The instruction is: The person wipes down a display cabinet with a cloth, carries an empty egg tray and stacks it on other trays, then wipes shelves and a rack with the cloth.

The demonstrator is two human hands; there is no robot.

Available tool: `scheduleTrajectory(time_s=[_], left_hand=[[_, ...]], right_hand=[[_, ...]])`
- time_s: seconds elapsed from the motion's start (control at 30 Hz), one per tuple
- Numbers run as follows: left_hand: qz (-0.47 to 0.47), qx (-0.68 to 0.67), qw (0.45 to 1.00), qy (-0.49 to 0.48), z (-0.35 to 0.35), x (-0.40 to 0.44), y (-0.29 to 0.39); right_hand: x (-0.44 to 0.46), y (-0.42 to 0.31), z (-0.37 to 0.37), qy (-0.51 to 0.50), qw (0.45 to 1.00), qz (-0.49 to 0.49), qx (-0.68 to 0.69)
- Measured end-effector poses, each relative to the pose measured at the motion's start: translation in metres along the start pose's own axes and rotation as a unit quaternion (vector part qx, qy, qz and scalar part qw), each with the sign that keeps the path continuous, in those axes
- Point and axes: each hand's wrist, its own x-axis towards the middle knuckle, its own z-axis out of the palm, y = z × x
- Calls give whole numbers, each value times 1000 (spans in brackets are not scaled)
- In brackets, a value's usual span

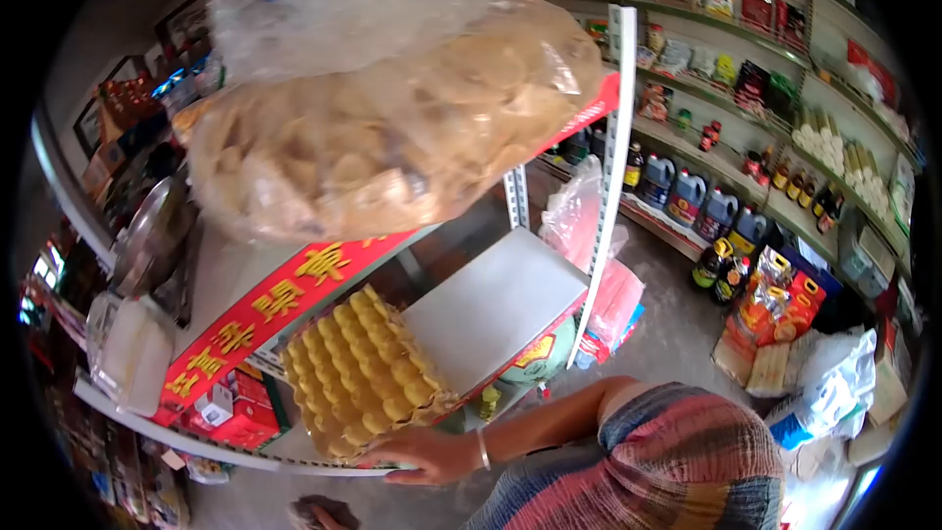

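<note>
A yellow moulded egg tray [368,368] lies tilted on the shelf, its rows of cups facing up. My right hand [427,453], with a bracelet at the wrist, is at its near corner. The fingers curl against the tray's edge, and the thumb lies lower, by the shelf's front rail. My left hand [329,520] shows only in part at the bottom edge, beside a dark, crumpled, cloth-like thing [319,508]; most of its fingers are cut off. Right of the tray is a pale flat-topped box [500,304].
A large clear bag of brownish goods [392,128] sits on the upper shelf, above a red banner [285,304]. A white metal post [610,167] rises at the right. Red boxes [245,412] stand at the left. Behind, wall shelves [726,128] hold bottles and packets; bags [824,383] lie on the floor.
</note>
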Motion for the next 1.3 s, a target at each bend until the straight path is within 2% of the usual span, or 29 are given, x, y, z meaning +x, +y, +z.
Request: scheduleTrajectory(time_s=[0.03,0.07,0.1,0.13,0.17,0.23,0.3,0.33,0.37,0.43,0.5,0.53,0.57,0.63,0.7,0.73,0.77,0.8,0.9,0.97,1.07,1.13,1.27,1.3], left_hand=[[12,-34,999,-38,21,-20,15],[-104,-72,990,-61,49,-43,35],[-217,-107,967,-80,74,-61,50],[-290,-302,894,-158,98,-72,38],[-350,-479,773,-225,122,-80,20],[-341,-471,726,-367,165,-100,27],[-293,-373,697,-537,207,-106,30],[-263,-320,673,-612,231,-111,43],[-249,-238,701,-625,246,-123,62],[-141,-106,736,-653,271,-133,65],[123,39,755,-642,309,-132,95],[250,113,737,-617,329,-133,112],[308,116,742,-585,344,-134,129],[422,122,738,-512,373,-138,163],[491,122,720,-475,400,-140,186],[523,122,709,-457,412,-142,194],[530,132,709,-447,422,-143,200],[539,139,708,-435,433,-143,206],[569,155,706,-391,456,-139,218],[572,169,712,-370,463,-137,223],[569,151,723,-361,475,-135,229],[570,145,727,-355,480,-135,235],[578,129,729,-343,486,-143,252],[571,121,734,-347,486,-144,254]], right_hand=[[-10,-7,-21,32,999,-34,-17],[-19,-15,-43,-11,997,-36,-71],[-32,-19,-56,-9,993,-40,-107],[-44,-21,-65,-4,989,-45,-142],[-56,-22,-72,3,983,-50,-177],[-87,-14,-93,90,982,-18,-167],[-119,-13,-132,171,973,23,-154],[-135,-20,-150,219,965,97,-111],[-151,-29,-165,264,947,171,-63],[-176,-41,-205,381,897,224,13],[-195,-49,-256,457,862,216,-26],[-194,-51,-282,512,843,148,-75],[-189,-56,-309,562,814,78,-123],[-164,-73,-367,582,775,-14,-245],[-130,-77,-412,517,776,-64,-357],[-116,-72,-431,480,760,-55,-434],[-107,-68,-443,439,738,-49,-510],[-109,-58,-443,442,729,-60,-518],[-147,-34,-428,454,764,-15,-458],[-184,10,-407,464,779,-9,-421],[-194,18,-404,437,794,-10,-423],[-163,-17,-432,431,799,-41,-418],[-75,-92,-506,441,757,-196,-440],[-62,-105,-515,443,757,-203,-435]])
